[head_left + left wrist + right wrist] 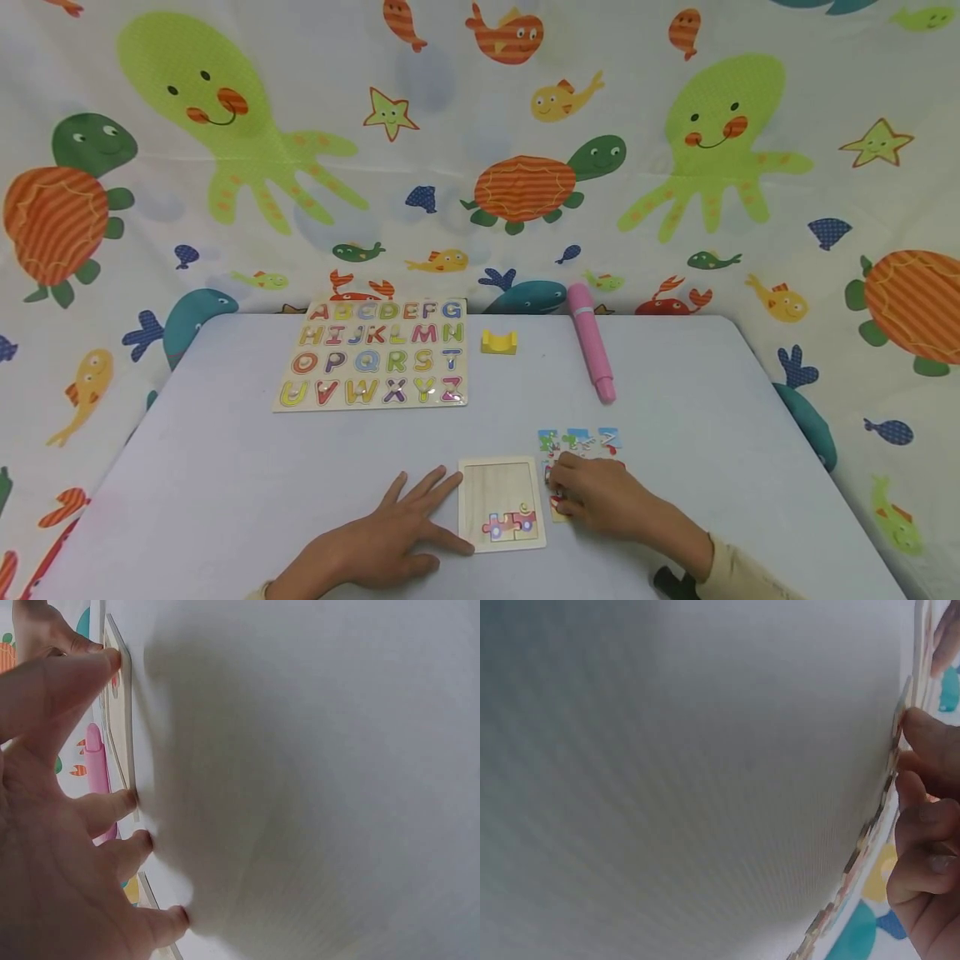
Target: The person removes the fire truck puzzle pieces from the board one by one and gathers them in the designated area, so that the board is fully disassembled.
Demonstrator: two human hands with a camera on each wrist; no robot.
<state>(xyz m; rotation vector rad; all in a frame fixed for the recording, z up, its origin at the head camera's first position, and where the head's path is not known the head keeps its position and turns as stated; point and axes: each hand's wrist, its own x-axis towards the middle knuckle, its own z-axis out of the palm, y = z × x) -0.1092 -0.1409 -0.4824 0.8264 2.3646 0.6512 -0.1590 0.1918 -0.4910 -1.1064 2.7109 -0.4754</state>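
Observation:
A wooden puzzle tray [491, 490] lies on the table with two joined pieces [510, 524] in its lower right part, showing part of a red vehicle. My left hand [390, 537] is spread flat at its left side; fingertips [126, 799] touch the tray's edge. To the right of the tray, loose jigsaw pieces [577, 437] lie in rows. Over the lower ones is my right hand [611, 497], fingers curled, thumb and fingertip pinching a puzzle piece [901, 724] at table level. That hand covers several pieces in the head view.
An alphabet board [382, 400] with raised letters lies at the back left. Beside it stands a small yellow block [498, 342]. A pink cylindrical tube [592, 346] lies at the back right. A dark object [673, 581] is by the right wrist. Patterned cloth hangs behind.

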